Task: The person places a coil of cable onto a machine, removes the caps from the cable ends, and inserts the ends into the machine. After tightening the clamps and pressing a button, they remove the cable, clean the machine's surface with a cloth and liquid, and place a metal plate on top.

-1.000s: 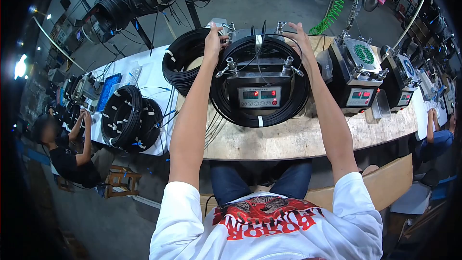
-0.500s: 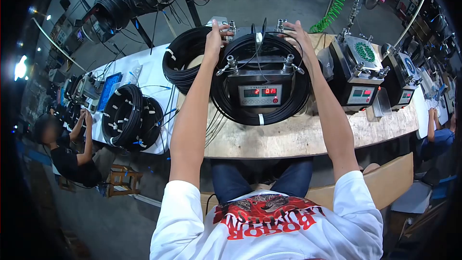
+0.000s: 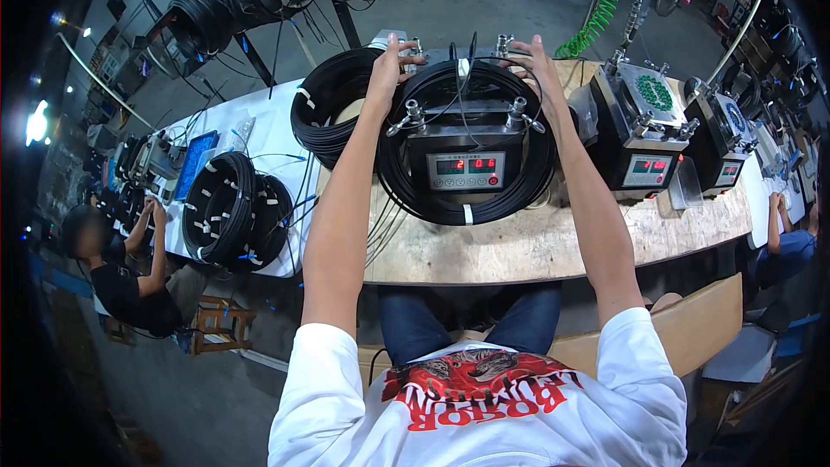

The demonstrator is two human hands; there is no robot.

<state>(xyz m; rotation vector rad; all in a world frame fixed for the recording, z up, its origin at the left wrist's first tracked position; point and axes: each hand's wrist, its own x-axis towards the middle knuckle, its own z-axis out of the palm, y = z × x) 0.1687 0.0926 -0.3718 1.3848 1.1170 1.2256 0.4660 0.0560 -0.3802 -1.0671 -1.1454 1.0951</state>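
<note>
A black machine with a red digital display (image 3: 467,171) stands on the table in front of me. A large coil of black cable (image 3: 468,213) with white ties rings its front. At its back left corner, my left hand (image 3: 388,73) has fingers curled against a metal clamp (image 3: 416,46). Across from it, my right hand (image 3: 538,71) has fingers at the back right clamp (image 3: 504,45). The fingers hide the outer sides of both clamps. Two front clamps (image 3: 414,110) with small levers show inside the coil, untouched.
Another black cable coil (image 3: 316,140) sits just left of the machine. More coils (image 3: 223,212) rest on the white table. Two similar machines (image 3: 644,143) stand at right, near a green spiral hose (image 3: 596,24). Co-workers sit at the left (image 3: 130,281) and far right.
The red digits on the display differ. My hands stay at the back clamps, with only slight finger movement. The coil and machine hold their places.
</note>
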